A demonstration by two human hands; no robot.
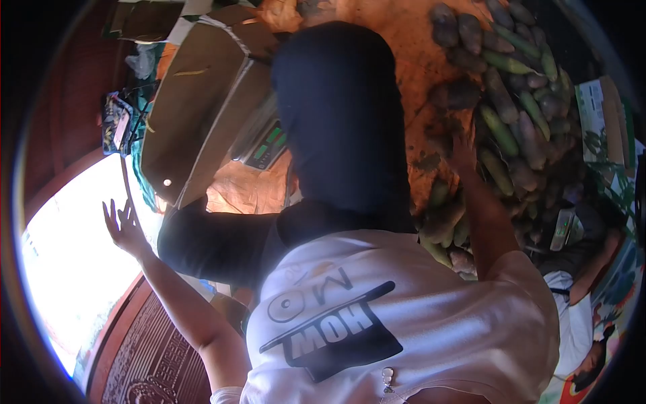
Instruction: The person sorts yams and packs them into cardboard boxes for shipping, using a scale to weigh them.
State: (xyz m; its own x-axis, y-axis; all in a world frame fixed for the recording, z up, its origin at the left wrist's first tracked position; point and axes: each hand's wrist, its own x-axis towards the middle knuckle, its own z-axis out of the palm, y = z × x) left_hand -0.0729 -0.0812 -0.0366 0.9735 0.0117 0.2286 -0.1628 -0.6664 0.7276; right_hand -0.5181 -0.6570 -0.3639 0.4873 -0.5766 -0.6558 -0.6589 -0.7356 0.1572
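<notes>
My left hand (pixel 122 229) is raised at the left in front of a bright opening, its fingers spread and holding nothing. My right hand (pixel 461 156) reaches down over the orange sheet (pixel 420 81) at the left edge of a heap of long green and brown vegetables (pixel 501 128). Its fingers look stretched out, close to a dark brown vegetable (pixel 441 135). Shadow hides whether they touch it. Another dark brown vegetable (pixel 464 93) lies just beyond.
An open cardboard box (pixel 192 114) stands on the left, with a digital scale (pixel 264 149) beside my bent knee (pixel 336 87). Another person (pixel 575 323) sits at the right, near a second lit scale (pixel 562 229). A carton (pixel 599 114) stands behind the heap.
</notes>
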